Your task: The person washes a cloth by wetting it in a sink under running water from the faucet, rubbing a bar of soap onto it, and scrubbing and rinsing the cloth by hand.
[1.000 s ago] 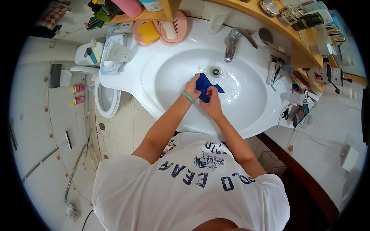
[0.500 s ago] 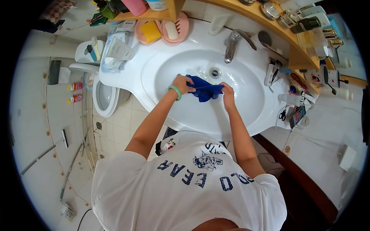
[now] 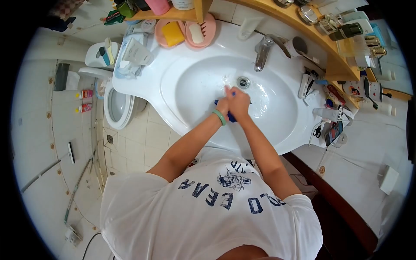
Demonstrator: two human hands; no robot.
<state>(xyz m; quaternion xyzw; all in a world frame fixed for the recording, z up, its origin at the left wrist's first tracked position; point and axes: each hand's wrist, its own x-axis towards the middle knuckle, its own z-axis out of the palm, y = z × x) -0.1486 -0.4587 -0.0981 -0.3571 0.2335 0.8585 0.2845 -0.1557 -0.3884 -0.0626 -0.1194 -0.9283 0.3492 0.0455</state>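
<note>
My two hands are pressed together over the white sink (image 3: 195, 89), closed around a bunched dark blue cloth (image 3: 232, 118). Only small bits of the cloth show between and below the fingers. My left hand (image 3: 222, 107), with a green bangle (image 3: 219, 117) at its wrist, is on the left and partly covered. On top and to the right lies my right hand (image 3: 238, 103), its fingers curled. Water glistens around the metal drain (image 3: 243, 82), just beyond the hands. Behind it stands the chrome faucet (image 3: 261, 56).
Pink soap dishes (image 3: 208, 37) hold a yellow sponge (image 3: 172, 34) and white soap (image 3: 196, 33) at the back left. A wooden shelf (image 3: 299, 26) with bottles overhangs the back right. Scissors (image 3: 317, 131) and a phone (image 3: 334, 133) rest at the right. The toilet (image 3: 117, 106) is left.
Earlier the hands were apart, with the blue cloth stretched between them. Now they have come together, and the cloth is bunched up and mostly hidden in the grip.
</note>
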